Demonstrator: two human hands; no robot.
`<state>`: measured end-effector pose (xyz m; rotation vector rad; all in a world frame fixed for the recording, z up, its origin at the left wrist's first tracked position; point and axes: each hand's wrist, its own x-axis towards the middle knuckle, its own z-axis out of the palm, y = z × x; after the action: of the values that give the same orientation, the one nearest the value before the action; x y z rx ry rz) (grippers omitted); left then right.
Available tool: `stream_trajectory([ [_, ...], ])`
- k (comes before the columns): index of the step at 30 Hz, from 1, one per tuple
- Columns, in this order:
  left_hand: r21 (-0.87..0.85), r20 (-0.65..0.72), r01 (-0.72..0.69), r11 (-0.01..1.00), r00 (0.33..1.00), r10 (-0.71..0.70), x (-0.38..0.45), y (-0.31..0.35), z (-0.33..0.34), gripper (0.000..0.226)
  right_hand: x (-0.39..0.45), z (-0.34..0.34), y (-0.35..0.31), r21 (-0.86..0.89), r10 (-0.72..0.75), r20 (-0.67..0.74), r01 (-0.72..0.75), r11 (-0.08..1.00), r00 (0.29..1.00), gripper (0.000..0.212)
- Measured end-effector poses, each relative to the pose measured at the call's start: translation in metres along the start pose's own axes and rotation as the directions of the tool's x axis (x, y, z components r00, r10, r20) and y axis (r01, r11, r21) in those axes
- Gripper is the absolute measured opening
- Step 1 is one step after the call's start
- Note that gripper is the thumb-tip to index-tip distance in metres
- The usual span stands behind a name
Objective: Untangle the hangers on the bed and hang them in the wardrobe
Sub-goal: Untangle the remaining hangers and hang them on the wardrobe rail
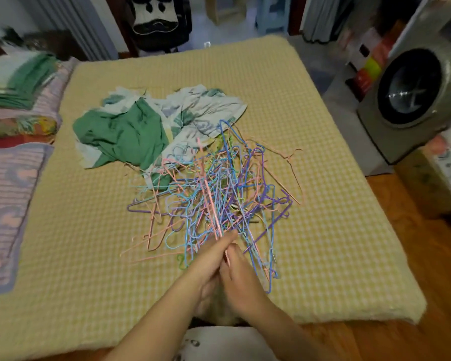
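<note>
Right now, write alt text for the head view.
Two bare hands, left hand and right hand, meet at the near edge of a tangled pile of colourful wire hangers on a yellow checked bed. Crumpled green and white cloth lies behind.

The single head view looked forward and steeply down from the near edge of the bed [323, 178], close above it, its far edge toward the frame's top.

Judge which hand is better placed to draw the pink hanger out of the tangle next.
Left, probably. The left hand reaches into the hanger pile with fingers at the pink hanger; the right hand sits nearer the person.
</note>
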<state>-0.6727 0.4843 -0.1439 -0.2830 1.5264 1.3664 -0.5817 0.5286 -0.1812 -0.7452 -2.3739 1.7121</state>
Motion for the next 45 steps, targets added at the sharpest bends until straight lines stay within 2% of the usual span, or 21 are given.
stream_trajectory([
  [2, -0.001, -0.153, -0.079, 0.997, 0.985, 0.078, 0.001, -0.001, -0.017, 0.022, -0.004, 0.009, 0.003, -0.057, -0.053, 0.148, 0.062, 0.996, 0.988, 0.034],
  [4, 0.032, -0.302, -0.118, 0.992, 0.945, 0.122, -0.005, -0.008, -0.044, 0.004, -0.009, 0.011, 0.025, -0.07, -0.047, 0.172, 0.059, 0.996, 0.984, 0.04],
  [6, 0.106, -0.438, -0.118, 0.987, 0.886, 0.153, -0.016, -0.013, -0.073, 0.009, -0.01, 0.008, 0.069, -0.068, 0.131, 0.066, -0.126, 0.99, 0.989, 0.03],
  [7, 0.146, -0.48, -0.107, 0.983, 0.861, 0.165, -0.022, -0.016, -0.087, 0.018, -0.01, 0.005, 0.092, -0.11, 0.274, 0.03, -0.269, 0.957, 0.961, 0.026],
  [9, 0.193, -0.533, -0.084, 0.978, 0.828, 0.176, -0.035, -0.022, -0.109, 0.023, -0.009, -0.004, 0.134, -0.263, 0.54, -0.009, -0.523, 0.811, 0.842, 0.033],
  [10, 0.212, -0.55, -0.084, 0.974, 0.813, 0.191, -0.039, -0.027, -0.119, 0.019, -0.007, -0.003, 0.152, -0.329, 0.575, -0.043, -0.555, 0.764, 0.817, 0.038],
  [13, 0.266, -0.578, -0.092, 0.959, 0.781, 0.235, -0.046, -0.039, -0.137, 0.011, 0.007, 0.004, 0.183, -0.49, 0.441, -0.119, -0.439, 0.753, 0.889, 0.054],
  [15, 0.277, -0.597, -0.085, 0.957, 0.765, 0.241, -0.046, -0.047, -0.148, 0.014, 0.019, 0.017, 0.198, -0.682, 0.366, -0.142, -0.359, 0.637, 0.92, 0.078],
  [17, 0.275, -0.621, -0.082, 0.958, 0.745, 0.242, -0.045, -0.05, -0.155, 0.018, 0.034, 0.026, 0.205, -0.782, 0.331, -0.152, -0.318, 0.536, 0.931, 0.097],
  [20, 0.276, -0.645, -0.064, 0.959, 0.728, 0.234, -0.04, -0.051, -0.162, 0.026, 0.052, 0.042, 0.221, -0.818, 0.288, -0.151, -0.283, 0.5, 0.946, 0.097],
  [24, 0.236, -0.652, -0.079, 0.969, 0.726, 0.218, -0.039, -0.047, -0.157, 0.03, 0.063, 0.039, 0.222, -0.823, 0.282, -0.209, -0.324, 0.466, 0.937, 0.082],
  [26, 0.217, -0.633, -0.095, 0.972, 0.744, 0.214, -0.045, -0.042, -0.151, 0.02, 0.059, 0.038, 0.217, -0.805, 0.26, -0.218, -0.324, 0.497, 0.941, 0.084],
  [28, 0.244, -0.633, -0.093, 0.965, 0.739, 0.231, -0.039, -0.046, -0.152, 0.014, 0.059, 0.031, 0.21, -0.748, 0.265, -0.205, -0.325, 0.578, 0.942, 0.09],
  [30, 0.238, -0.634, -0.106, 0.965, 0.736, 0.238, -0.043, -0.047, -0.157, 0.022, 0.055, 0.035, 0.203, -0.698, 0.251, -0.182, -0.305, 0.648, 0.951, 0.091],
  [31, 0.25, -0.557, -0.129, 0.96, 0.791, 0.252, -0.052, -0.036, -0.13, 0.03, 0.033, -0.007, 0.184, -0.665, 0.249, -0.286, -0.378, 0.644, 0.926, 0.09],
  [32, 0.259, -0.531, -0.134, 0.957, 0.808, 0.257, -0.054, -0.037, -0.126, 0.037, 0.028, -0.011, 0.179, -0.643, 0.222, -0.322, -0.384, 0.663, 0.921, 0.089],
  [34, 0.263, -0.522, -0.159, 0.951, 0.806, 0.279, -0.047, -0.04, -0.126, 0.052, 0.023, -0.022, 0.175, -0.557, 0.219, -0.278, -0.343, 0.757, 0.935, 0.084],
  [38, 0.283, -0.38, -0.248, 0.926, 0.858, 0.346, -0.041, -0.03, -0.104, 0.05, -0.012, -0.056, 0.149, -0.37, 0.184, -0.357, -0.32, 0.873, 0.916, 0.061],
  [41, 0.328, -0.169, -0.331, 0.885, 0.901, 0.399, -0.034, -0.001, -0.069, 0.059, -0.028, -0.092, 0.112, -0.141, 0.166, -0.519, -0.275, 0.951, 0.838, 0.023],
  [43, 0.344, -0.015, -0.386, 0.856, 0.909, 0.416, -0.028, 0.017, -0.046, 0.059, -0.034, -0.111, 0.086, 0.033, 0.232, -0.656, -0.28, 0.96, 0.718, 0.018],
  [45, 0.375, 0.155, -0.462, 0.803, 0.886, 0.438, -0.024, 0.033, -0.023, 0.053, -0.042, -0.123, 0.065, 0.242, 0.33, -0.741, -0.225, 0.944, 0.585, 0.02],
])
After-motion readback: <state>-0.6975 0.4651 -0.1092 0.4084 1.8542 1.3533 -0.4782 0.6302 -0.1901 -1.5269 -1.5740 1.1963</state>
